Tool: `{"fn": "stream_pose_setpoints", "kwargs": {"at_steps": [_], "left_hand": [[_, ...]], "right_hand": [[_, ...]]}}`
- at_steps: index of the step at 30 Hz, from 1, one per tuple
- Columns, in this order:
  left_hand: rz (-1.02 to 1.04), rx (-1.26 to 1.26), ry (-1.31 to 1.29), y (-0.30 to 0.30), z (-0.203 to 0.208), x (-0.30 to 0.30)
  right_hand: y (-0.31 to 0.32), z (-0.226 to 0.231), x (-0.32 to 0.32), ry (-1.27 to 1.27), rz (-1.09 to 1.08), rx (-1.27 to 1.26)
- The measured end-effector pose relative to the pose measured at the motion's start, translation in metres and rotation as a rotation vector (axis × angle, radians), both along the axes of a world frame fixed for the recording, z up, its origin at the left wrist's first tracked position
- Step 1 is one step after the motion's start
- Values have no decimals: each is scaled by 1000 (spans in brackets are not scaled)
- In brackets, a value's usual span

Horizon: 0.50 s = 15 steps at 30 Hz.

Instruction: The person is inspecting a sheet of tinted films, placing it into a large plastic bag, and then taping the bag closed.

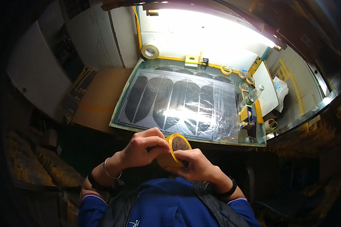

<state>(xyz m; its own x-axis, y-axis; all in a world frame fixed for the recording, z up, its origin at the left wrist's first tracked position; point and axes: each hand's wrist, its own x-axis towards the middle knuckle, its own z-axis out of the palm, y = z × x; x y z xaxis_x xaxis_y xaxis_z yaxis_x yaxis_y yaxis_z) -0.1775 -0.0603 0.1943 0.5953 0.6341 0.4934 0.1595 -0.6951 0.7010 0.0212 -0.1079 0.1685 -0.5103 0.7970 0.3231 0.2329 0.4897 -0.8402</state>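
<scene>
A roll of yellow tape (165,160) is held just in front of my body, off the near edge of the bench. My right hand (195,163) grips it from the right, with the thumb at the printed core and the fingers around the underside. On its left side my left hand (147,147) is closed, thumb and forefinger pinched at the tape's edge; whether a loose tape end is between them is too small to make out. Beyond both hands, a clear plastic sheet (225,109) with long dark pointed shapes (163,99) lies flat on the glass-topped bench (121,126).
A large tape roll (150,51) stands at the back left. A yellow box (191,59) and a small yellow tape roll (226,69) sit along the back. At the right are a plastic bottle (255,94), a blue-yellow box (246,115) and a phone (252,130). Cardboard (98,94) borders the left.
</scene>
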Motion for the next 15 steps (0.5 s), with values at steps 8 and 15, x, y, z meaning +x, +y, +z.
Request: {"fn": "stream_pose_setpoints", "kwargs": {"at_steps": [8,15], "left_hand": [[-50,172,153,-1,7,2],[-250,36,-21,-22,22,-1]], "right_hand": [[-1,1,0,-27,32,-16],[4,10,6,86,-64,-161]]}}
